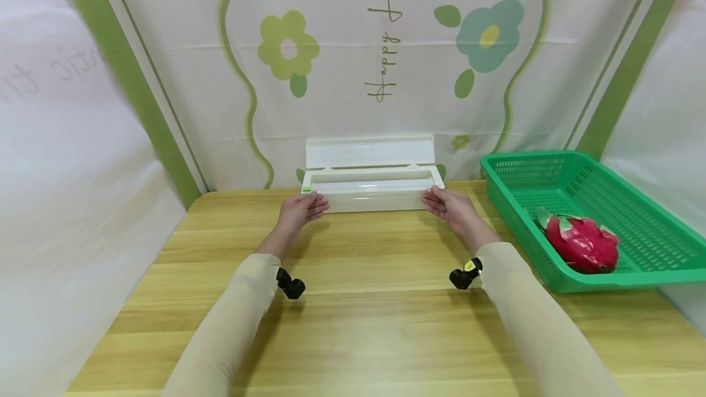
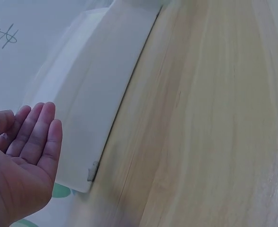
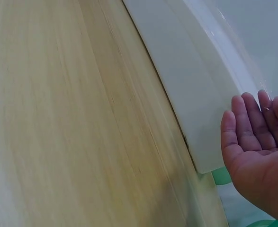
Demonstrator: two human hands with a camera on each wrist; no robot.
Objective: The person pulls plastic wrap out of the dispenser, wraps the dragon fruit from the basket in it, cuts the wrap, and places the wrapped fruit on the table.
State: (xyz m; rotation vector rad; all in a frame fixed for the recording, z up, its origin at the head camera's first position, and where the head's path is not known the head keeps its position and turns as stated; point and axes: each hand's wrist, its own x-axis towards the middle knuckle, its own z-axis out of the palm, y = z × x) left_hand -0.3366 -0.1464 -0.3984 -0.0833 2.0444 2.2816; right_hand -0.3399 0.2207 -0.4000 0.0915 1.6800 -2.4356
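A white cling film dispenser (image 1: 380,202) lies at the back of the table with its long lid (image 1: 369,152) raised and a pale roll (image 1: 369,185) in its slot. At its left front corner, by a small green slider (image 1: 307,189), my left hand (image 1: 300,208) pinches the edge of clear cling film between thumb and forefinger. My right hand (image 1: 451,206) does the same at the right front corner. The film is nearly invisible, showing as a faint glossy strip in the wrist views. Other fingers of the left hand (image 2: 25,156) and right hand (image 3: 257,151) extend along the dispenser's front.
A green plastic basket (image 1: 524,231) stands on the right side of the wooden table (image 1: 364,323), holding a red dragon fruit (image 1: 584,244). Behind the dispenser hangs a white curtain (image 1: 342,109) with printed flowers. Small black cameras (image 1: 291,285) sit on both wrists.
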